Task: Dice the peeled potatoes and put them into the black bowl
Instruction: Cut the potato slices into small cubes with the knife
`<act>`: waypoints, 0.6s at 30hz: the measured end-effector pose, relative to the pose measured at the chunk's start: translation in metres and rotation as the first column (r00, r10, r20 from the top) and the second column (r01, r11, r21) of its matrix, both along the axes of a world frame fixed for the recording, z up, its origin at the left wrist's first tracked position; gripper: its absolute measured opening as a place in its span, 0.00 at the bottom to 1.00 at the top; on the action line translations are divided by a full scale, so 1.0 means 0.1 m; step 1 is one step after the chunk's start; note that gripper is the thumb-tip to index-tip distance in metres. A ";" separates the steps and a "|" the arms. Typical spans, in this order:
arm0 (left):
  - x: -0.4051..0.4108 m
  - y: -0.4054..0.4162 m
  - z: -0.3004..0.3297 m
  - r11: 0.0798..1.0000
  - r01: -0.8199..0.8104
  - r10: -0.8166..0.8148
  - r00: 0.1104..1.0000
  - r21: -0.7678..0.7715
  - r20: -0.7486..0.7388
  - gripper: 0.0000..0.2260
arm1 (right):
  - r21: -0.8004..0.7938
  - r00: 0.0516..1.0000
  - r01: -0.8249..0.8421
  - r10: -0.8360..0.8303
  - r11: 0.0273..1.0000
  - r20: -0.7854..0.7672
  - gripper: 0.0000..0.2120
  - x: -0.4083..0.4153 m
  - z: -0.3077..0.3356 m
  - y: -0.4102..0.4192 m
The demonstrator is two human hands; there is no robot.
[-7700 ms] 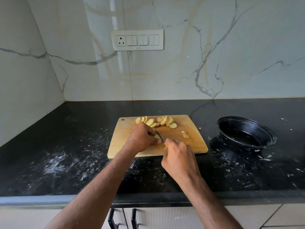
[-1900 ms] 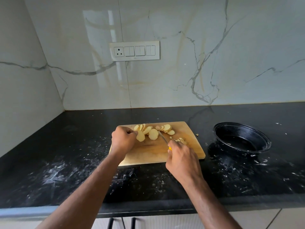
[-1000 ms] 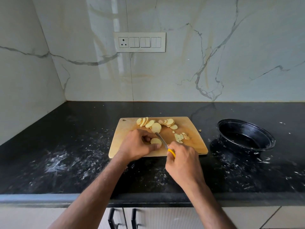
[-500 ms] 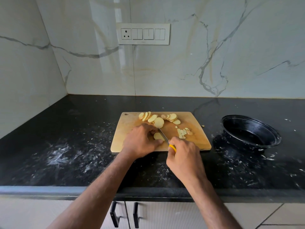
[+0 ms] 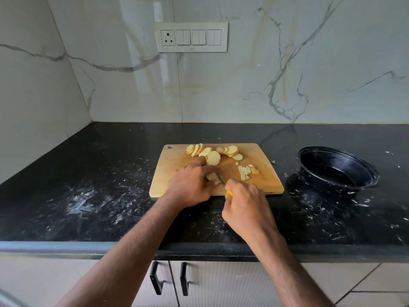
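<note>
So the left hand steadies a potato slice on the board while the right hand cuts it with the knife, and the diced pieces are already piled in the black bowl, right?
Not quite. The head view shows the black bowl with no potato in it; the diced pieces lie on the board. The rest holds: left hand steadies the slice, right hand cuts with the knife.

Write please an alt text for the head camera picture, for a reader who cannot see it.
On a wooden cutting board, the left hand holds a potato slice while the right hand cuts it with a yellow-handled knife. More slices and diced pieces lie on the board; a black bowl stands to its right.
</note>
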State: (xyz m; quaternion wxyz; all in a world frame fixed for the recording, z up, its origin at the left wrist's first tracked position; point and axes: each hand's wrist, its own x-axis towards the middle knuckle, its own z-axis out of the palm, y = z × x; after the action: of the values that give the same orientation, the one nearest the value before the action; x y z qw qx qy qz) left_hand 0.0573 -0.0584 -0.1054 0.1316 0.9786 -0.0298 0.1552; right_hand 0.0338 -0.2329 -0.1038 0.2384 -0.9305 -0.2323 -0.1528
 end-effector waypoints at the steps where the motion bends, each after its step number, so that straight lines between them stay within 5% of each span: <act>1: 0.00 0.00 0.00 1.000 0.004 -0.004 1.000 -0.001 -0.005 0.17 | 0.001 1.000 0.002 -0.002 1.000 -0.008 0.04 -0.02 0.00 -0.02; 12: 0.00 0.01 -0.04 1.000 0.022 -0.022 1.000 -0.013 0.007 0.16 | 0.058 0.999 0.042 -0.043 0.997 0.021 0.02 -0.21 -0.01 -0.38; 18: 0.00 0.04 -0.04 0.981 -0.036 0.040 0.999 -0.191 0.019 0.29 | 0.171 0.994 0.060 -0.075 0.983 0.084 0.03 -0.13 0.03 -0.22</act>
State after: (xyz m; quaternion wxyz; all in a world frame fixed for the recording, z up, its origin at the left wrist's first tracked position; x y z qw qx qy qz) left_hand 0.0569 -0.0545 -0.1092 0.2214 0.9601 0.0023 0.1709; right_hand 0.0211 -0.2551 -0.1007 0.3001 -0.9065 -0.1975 -0.2216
